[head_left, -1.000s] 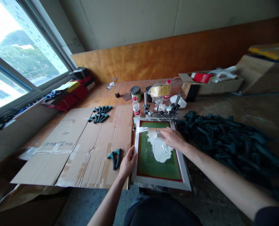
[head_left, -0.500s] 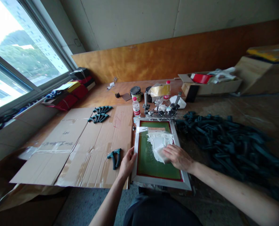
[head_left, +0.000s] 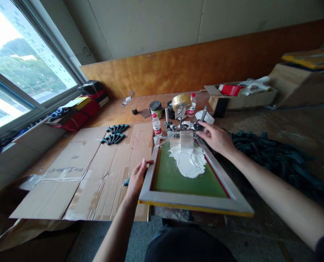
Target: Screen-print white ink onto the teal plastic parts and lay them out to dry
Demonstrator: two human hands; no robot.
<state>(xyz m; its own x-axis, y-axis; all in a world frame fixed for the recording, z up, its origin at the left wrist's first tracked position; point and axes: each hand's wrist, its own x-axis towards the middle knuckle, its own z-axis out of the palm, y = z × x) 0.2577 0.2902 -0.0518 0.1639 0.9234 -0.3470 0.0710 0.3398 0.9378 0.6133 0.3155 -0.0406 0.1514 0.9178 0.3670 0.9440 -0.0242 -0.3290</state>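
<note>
The person's left hand is gripping the left rail of the screen frame, fingers curled over its edge, and the frame is sitting tilted, its near end raised off the bench while the far end is staying down at the metal hinge clamps. The right hand is reaching out to the far right corner of the frame, fingers spread loosely and closed on nothing that I can make out; whether it is touching the clamp hardware or just hovering beside it I cannot tell. On the green mesh a broad pool of white ink is lying towards the far end, and a squeegee is standing at that end of the pool, with no hand on it. Judging from that, the ink looks already drawn across the mesh and the frame is being held up; whatever lies beneath it is hidden from here. To the left, on flattened cardboard, dark green handle pieces are lying in two small groups, while a large heap of the same dark parts is waiting on the right, so most of the pile seems yet to be handled.
</note>
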